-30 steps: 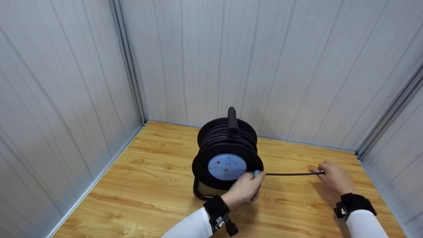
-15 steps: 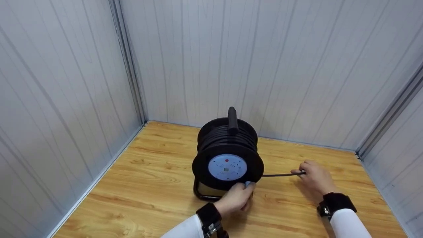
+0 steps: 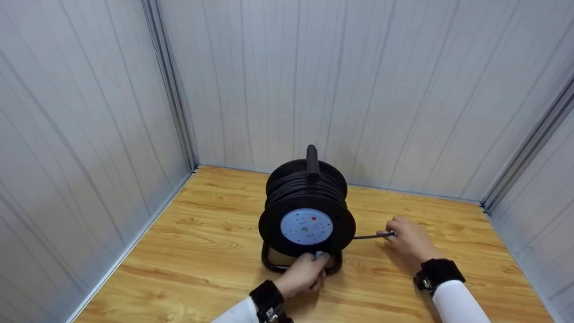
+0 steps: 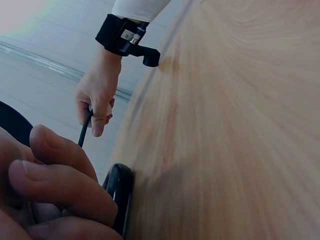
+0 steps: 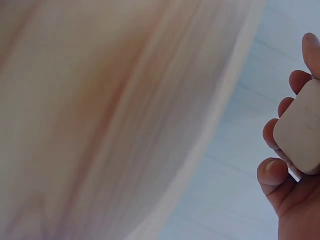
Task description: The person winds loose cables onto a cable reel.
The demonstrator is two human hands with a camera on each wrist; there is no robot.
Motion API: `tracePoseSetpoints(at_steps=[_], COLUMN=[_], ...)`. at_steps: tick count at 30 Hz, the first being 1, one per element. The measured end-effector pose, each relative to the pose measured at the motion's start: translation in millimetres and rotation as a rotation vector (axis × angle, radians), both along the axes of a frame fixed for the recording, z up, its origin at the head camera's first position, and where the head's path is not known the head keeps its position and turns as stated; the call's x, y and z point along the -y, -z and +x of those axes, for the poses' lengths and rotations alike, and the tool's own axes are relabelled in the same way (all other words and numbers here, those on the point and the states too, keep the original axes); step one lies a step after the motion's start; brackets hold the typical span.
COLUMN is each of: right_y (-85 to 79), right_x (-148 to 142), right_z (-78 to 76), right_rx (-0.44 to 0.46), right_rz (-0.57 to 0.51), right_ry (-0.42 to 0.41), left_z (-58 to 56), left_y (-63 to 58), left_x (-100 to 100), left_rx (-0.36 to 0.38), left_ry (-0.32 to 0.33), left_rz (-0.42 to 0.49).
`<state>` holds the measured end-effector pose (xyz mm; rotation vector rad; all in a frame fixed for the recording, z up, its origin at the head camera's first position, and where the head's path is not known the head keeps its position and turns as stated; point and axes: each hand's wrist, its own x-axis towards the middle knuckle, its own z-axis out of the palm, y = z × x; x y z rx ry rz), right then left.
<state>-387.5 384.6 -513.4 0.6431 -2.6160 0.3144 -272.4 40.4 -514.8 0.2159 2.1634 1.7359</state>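
Observation:
A black cable reel (image 3: 273, 224) with a pale blue socket disc (image 3: 306, 226) stands on its tubular frame. My left hand (image 3: 304, 274) curls its fingers round a small light-blue crank knob (image 3: 319, 254) at the bottom of the reel's front flange; the fingers hide most of it. To the right, my right hand (image 3: 409, 238) holds the cable's end. A short stretch of black cable (image 3: 370, 236) runs from the reel to that hand. In the right wrist view a rounded off-white plug (image 5: 302, 132) lies within the curled fingers.
The reel's black carrying handle (image 3: 312, 163) rises above the wound cable (image 3: 305, 185). Beneath is a wood-grain tabletop (image 3: 193, 237). Pale panel walls (image 3: 269, 80) enclose the back and both sides, with metal strips (image 3: 172, 89) in the corners.
My left hand has swung the knob down and left, turning the reel and its socket disc clockwise. The right hand has come left towards the reel, and the free cable has shortened.

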Motion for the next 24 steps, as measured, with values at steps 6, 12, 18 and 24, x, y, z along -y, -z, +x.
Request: tracePoseSetpoints(at_steps=[6, 12, 18, 24], right_y=[-1.3, -2.2, -2.1, -2.6], right_x=[18, 32, 43, 53], right_z=[2.5, 5.4, 7.0, 8.3], right_rx=[0.053, 0.130, 0.127, 0.119], right_rz=[0.014, -0.002, 0.013, 0.041], right_ry=[-0.029, -0.066, -0.091, -0.141], left_z=[1.7, 5.3, 7.2, 7.6], left_y=[4.7, 7.1, 9.1, 7.0], left_x=[18, 34, 46, 59], left_rx=[0.021, 0.029, 0.017, -0.022], left_ry=[-0.011, -0.049, -0.090, -0.099], left_rz=[-0.012, 0.016, 0.080, 0.086])
